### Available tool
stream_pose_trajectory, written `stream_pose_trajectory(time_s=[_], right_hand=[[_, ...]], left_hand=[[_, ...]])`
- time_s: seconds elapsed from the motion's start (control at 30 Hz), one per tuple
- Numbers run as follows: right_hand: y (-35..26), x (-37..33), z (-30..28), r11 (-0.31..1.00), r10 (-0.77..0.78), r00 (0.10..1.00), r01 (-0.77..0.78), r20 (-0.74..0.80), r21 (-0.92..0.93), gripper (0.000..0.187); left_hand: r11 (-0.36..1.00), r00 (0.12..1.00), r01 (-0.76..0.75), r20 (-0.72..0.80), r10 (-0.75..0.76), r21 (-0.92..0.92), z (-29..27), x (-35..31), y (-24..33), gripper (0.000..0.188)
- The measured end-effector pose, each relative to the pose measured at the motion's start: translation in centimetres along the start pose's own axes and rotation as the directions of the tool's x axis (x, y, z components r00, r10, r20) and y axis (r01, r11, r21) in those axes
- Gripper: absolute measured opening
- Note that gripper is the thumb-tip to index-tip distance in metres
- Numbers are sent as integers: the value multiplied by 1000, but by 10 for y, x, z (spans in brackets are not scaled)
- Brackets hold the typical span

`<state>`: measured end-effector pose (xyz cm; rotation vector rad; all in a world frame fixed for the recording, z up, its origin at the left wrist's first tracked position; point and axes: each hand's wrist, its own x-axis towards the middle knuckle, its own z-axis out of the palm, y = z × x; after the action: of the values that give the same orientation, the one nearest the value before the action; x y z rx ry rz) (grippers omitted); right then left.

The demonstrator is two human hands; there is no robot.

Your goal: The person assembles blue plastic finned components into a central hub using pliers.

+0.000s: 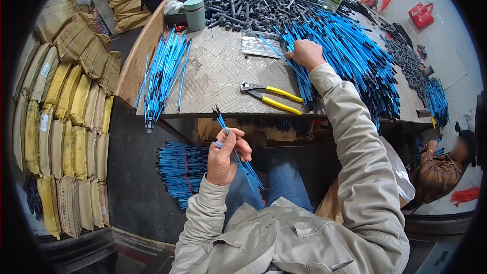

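Left hand [223, 160] pinches a few blue rods [242, 168] between thumb and fingers, off the worktable [218, 81], just out from its front edge and above the lap. Right hand [307, 53] is at the left side of the big blue rod pile [350, 61], fingers curled; a loose rod runs up to the fingertips, can't tell if pinched. Risks, my read: the held rods splay at their lower ends, so a slack thumb could drop some to the floor. Pile is tangled and its lower ends overhang the front edge, so a hard pull could drag neighbours off. Yellow-handled pliers [269, 90] lie with handle ends near that same edge; the right sleeve [335, 96] or a sliding rod might knock them down. Smaller rod bundle [166, 68] by the left front corner also sticks out past the edge, so a bump there could tip rods off.
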<state>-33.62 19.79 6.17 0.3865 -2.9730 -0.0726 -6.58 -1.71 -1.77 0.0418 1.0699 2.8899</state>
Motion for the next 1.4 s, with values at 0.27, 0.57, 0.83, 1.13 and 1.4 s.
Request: stream_pose_trajectory(time_s=[0.27,0.57,0.83,1.13,1.4], right_hand=[[36,2,-5,949,213,936,-130,-279,289,33],[32,-56,-67,135,285,830,460,-479,878,17],[-13,-218,-56,-209,-206,948,198,-241,958,15],[-51,-246,-12,-266,-473,879,-198,51,944,8],[-45,-234,-24,-314,-374,922,-21,-103,949,12]], left_hand=[[979,997,-12,-75,27,202,17,-8,-10,24],[932,991,88,66,-118,351,29,-7,-26,32],[984,984,-162,-61,167,72,6,27,24,39],[995,993,-70,104,62,72,61,27,17,42],[959,913,-282,-298,280,37,23,16,14,40]])
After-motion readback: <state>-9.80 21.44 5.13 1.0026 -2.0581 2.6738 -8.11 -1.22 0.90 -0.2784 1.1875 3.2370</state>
